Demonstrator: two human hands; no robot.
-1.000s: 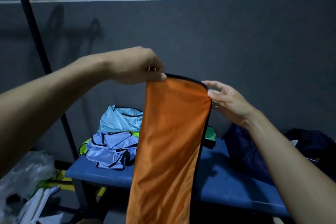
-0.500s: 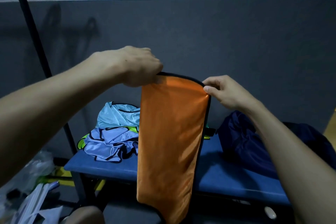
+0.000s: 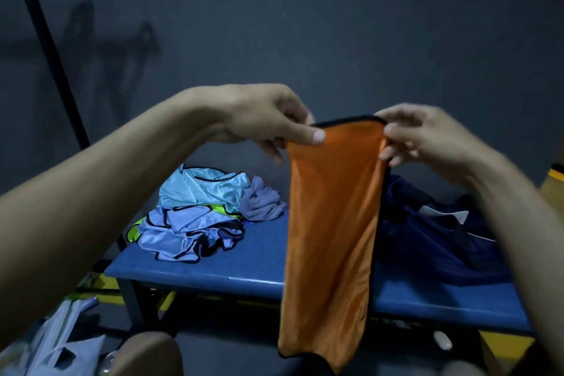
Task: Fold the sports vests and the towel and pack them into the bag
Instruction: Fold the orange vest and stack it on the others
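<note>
An orange sports vest (image 3: 331, 223) with black trim hangs folded lengthwise in the air in front of the bench. My left hand (image 3: 268, 119) pinches its top left corner and my right hand (image 3: 424, 137) pinches its top right corner. On the blue bench (image 3: 244, 268) lies a pile of light blue vests (image 3: 195, 217) with a yellow-green one partly under them. A crumpled grey-purple towel (image 3: 262, 201) sits right beside the pile. The dark blue bag (image 3: 433, 232) lies on the bench behind my right arm, partly hidden.
A black slanted pole (image 3: 45, 36) stands at the left by the grey wall. Plastic bags (image 3: 52, 342) lie on the floor at lower left. A knee (image 3: 146, 354) shows at the bottom edge. Yellow bench framing shows under the seat.
Both hands have drawn closer together and lower, so the vest's top edge is narrower. The vest's bottom end has risen into view. The view has tilted downward.
</note>
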